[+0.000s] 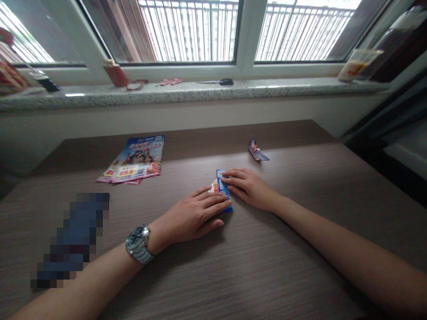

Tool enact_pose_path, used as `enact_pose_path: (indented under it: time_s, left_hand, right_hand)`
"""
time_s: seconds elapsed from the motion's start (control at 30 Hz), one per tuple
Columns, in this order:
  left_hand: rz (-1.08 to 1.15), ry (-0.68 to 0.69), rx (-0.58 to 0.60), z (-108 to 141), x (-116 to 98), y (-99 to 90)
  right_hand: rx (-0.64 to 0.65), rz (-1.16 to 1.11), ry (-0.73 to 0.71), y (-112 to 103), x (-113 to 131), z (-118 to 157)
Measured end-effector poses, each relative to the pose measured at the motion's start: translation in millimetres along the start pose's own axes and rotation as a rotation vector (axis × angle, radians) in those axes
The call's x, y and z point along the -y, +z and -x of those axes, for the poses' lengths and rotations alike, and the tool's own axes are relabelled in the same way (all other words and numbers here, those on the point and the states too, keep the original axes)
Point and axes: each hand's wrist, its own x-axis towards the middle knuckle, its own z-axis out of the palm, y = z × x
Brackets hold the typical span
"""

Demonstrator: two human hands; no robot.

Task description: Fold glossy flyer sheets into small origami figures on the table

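Note:
A small folded blue paper (224,188) with white and orange parts lies on the wooden table in front of me. My left hand (195,213), with a metal watch (138,243) on the wrist, lies flat across its lower left part, fingers stretched out. From the right, my right hand (251,189) rests its extended fingertips on the upper right edge of the paper. Part of the paper is hidden under the fingers. Beyond my right hand stands a small folded colourful paper piece (256,151).
Printed flyers (142,158) lie at the back left of the table (200,153). A pixelated dark blue object (75,235) is beside my left forearm. The windowsill (187,92) behind holds scissors (226,82), a red item (115,74) and a plastic cup (357,65).

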Motion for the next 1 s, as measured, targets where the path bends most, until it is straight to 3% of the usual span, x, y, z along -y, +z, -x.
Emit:
enact_pose_path:
  time_s: [0.37, 0.57, 1.0]
  left_hand:
    - [-0.133, -0.147, -0.113, 3, 4, -0.6]
    - [-0.190, -0.272, -0.174, 5, 11, 5.3]
    - [-0.174, -0.266, -0.197, 6, 16, 9.4]
  right_hand:
    - [-0.059, 0.010, 0.047, -3, 4, 1]
    - [-0.046, 0.009, -0.003, -6, 7, 1]
    - [0.001, -0.014, -0.051, -4, 7, -1]
